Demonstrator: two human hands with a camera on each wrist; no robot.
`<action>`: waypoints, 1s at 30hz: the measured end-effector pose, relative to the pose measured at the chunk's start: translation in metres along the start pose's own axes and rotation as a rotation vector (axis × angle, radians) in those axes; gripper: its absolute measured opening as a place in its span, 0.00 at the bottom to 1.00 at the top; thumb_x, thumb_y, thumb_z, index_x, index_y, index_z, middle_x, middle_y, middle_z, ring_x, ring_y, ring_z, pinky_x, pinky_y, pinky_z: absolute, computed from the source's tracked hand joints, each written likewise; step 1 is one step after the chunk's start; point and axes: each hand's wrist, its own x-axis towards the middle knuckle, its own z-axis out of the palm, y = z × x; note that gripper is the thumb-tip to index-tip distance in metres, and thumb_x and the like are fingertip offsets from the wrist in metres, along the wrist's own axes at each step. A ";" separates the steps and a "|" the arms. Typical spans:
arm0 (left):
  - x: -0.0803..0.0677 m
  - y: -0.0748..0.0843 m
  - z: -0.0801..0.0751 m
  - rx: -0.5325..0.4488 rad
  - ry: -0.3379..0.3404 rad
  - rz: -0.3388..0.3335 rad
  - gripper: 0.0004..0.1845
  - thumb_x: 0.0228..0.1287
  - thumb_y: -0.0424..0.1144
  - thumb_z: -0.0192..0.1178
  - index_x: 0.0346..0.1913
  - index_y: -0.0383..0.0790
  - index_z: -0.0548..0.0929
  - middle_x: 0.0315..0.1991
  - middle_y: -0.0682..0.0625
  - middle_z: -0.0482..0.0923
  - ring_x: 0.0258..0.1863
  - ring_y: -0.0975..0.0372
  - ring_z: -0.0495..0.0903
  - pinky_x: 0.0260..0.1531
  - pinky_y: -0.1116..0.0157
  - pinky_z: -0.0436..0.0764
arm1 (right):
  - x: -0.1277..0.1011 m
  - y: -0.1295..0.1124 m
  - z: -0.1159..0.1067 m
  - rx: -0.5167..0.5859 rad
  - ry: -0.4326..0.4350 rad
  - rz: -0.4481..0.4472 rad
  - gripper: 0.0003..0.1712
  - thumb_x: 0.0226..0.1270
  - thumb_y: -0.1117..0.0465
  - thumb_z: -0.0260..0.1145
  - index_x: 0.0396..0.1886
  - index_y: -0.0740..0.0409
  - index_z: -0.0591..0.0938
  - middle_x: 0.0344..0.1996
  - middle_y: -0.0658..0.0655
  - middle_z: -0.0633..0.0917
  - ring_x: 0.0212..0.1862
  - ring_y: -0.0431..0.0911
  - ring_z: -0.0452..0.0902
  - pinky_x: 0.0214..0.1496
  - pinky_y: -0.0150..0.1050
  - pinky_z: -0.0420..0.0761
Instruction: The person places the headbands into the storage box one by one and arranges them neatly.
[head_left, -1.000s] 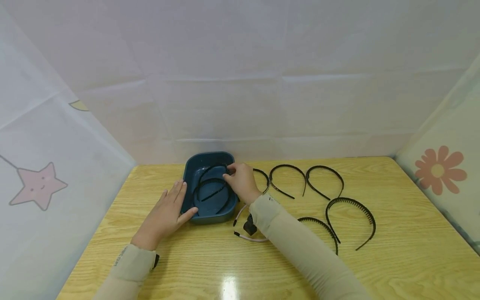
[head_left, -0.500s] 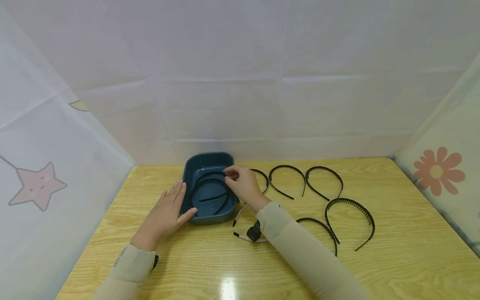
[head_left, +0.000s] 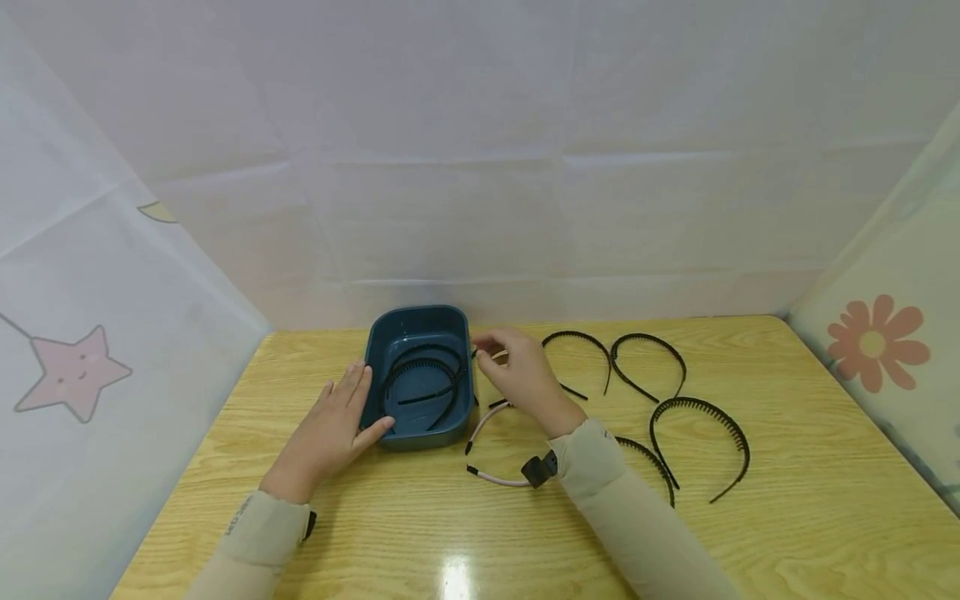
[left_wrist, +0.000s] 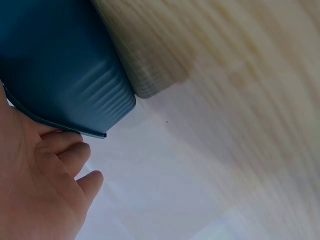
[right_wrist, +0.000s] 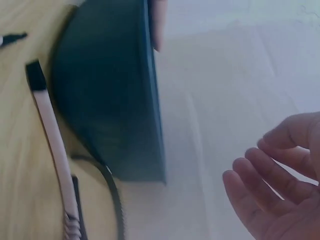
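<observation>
Blue bin [head_left: 420, 327] holds two headbands [head_left: 418, 362]; left hand [head_left: 327, 431] relaxed against left rim [head_left: 370, 340], right hand [head_left: 525, 373] loose, empty; left outer wall [left_wrist: 60, 70]: left-wrist view only.

The blue box [head_left: 420, 327] is looking like moulded plastic, its inside shining softly and its smooth outer wall rippling into shallow ribs at one end. The black headbands [head_left: 651, 337] are showing a dull plastic finish, their fine teeth roughening the edges. The pale pink headband [right_wrist: 56, 142] is appearing smooth and satiny, perhaps cloth-wrapped, ending in plain dark tips [right_wrist: 36, 76]. The table [head_left: 375, 517] is displaying wood grain under a smooth coat that is throwing back bright light. The backdrop sheet [head_left: 480, 208], cloth or paper, is creasing faintly across a mostly matt face. The sleeves [head_left: 626, 508] are wrinkling as soft, matt fabric.
</observation>
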 end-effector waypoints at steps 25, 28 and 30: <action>-0.001 0.003 -0.001 0.001 0.003 -0.001 0.50 0.75 0.65 0.48 0.79 0.27 0.49 0.81 0.33 0.43 0.80 0.42 0.45 0.77 0.40 0.47 | -0.038 0.039 -0.106 -0.379 -0.087 -0.138 0.15 0.72 0.66 0.66 0.56 0.61 0.83 0.48 0.58 0.84 0.49 0.55 0.81 0.50 0.51 0.84; -0.001 0.003 -0.001 0.003 0.000 -0.002 0.50 0.75 0.65 0.48 0.80 0.27 0.48 0.81 0.34 0.43 0.80 0.42 0.45 0.77 0.40 0.47 | -0.043 0.046 -0.117 -0.426 -0.103 -0.122 0.15 0.73 0.66 0.66 0.56 0.62 0.83 0.46 0.57 0.84 0.44 0.53 0.80 0.44 0.48 0.83; -0.001 0.003 -0.001 0.001 0.002 -0.001 0.50 0.75 0.65 0.48 0.80 0.27 0.48 0.81 0.34 0.43 0.80 0.42 0.45 0.76 0.40 0.47 | -0.046 0.051 -0.124 -0.461 -0.114 -0.115 0.15 0.72 0.67 0.66 0.56 0.63 0.83 0.46 0.57 0.84 0.42 0.51 0.79 0.41 0.48 0.82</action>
